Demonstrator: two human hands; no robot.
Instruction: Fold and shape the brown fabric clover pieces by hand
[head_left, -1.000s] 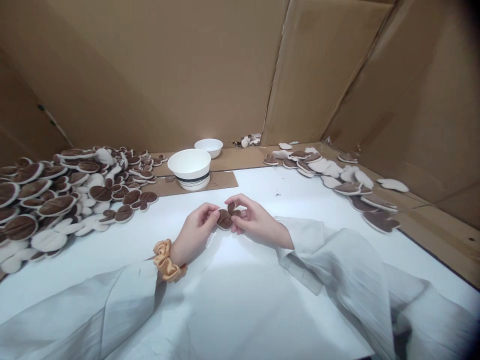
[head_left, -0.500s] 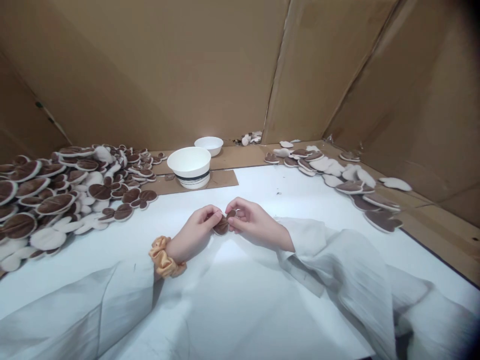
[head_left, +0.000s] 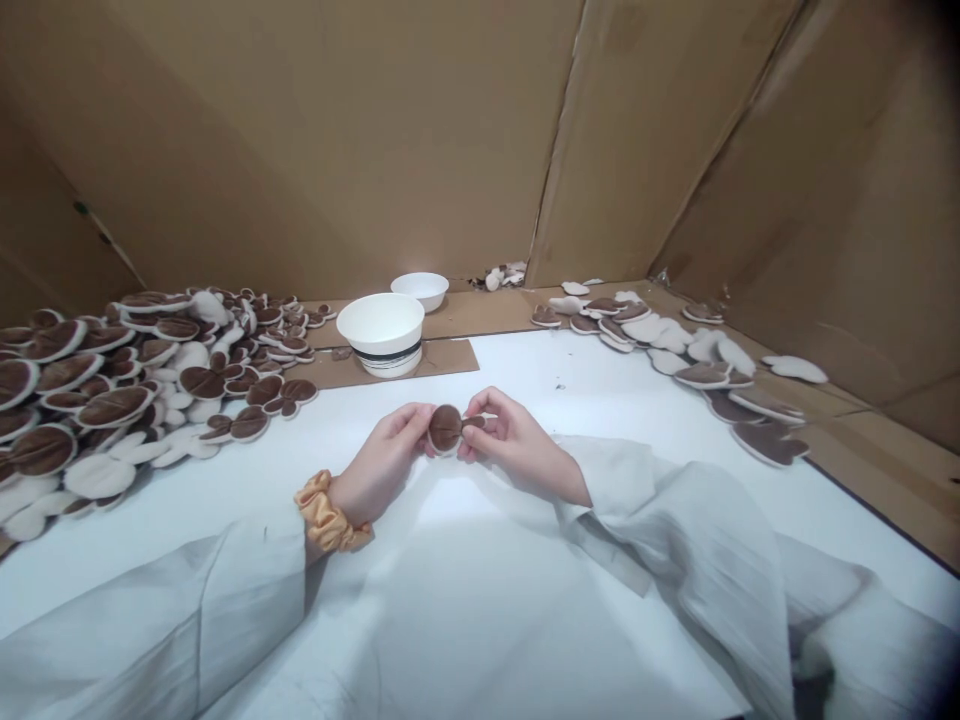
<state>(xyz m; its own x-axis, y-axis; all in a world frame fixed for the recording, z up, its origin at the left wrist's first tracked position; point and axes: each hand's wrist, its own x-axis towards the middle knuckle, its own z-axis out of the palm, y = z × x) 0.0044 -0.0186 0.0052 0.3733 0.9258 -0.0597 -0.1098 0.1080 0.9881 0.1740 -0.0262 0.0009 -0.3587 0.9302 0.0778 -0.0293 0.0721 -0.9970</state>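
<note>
Between my two hands is a small brown fabric piece (head_left: 445,428) with a pale edge and a round main part, its brown face towards me. My left hand (head_left: 395,443), with an orange scrunchie (head_left: 330,513) at the wrist, pinches its left rim between thumb and fingers. On the other side, my right hand (head_left: 517,443) grips the narrower lobe at its right end; the fingertips partly cover that lobe. Both hands are held over the white tabletop (head_left: 450,560).
A large heap of similar brown-and-white fabric pieces (head_left: 112,405) lies on the left. A smaller group of pieces (head_left: 705,375) lies on the right. Two white bowls stand behind my hands, a banded one (head_left: 386,325) and a smaller one (head_left: 424,288). Cardboard walls (head_left: 337,140) enclose the table.
The fabric piece has turned in my fingers, so its round brown face now shows fully and its lobe points right. Both hands have risen slightly in view.
</note>
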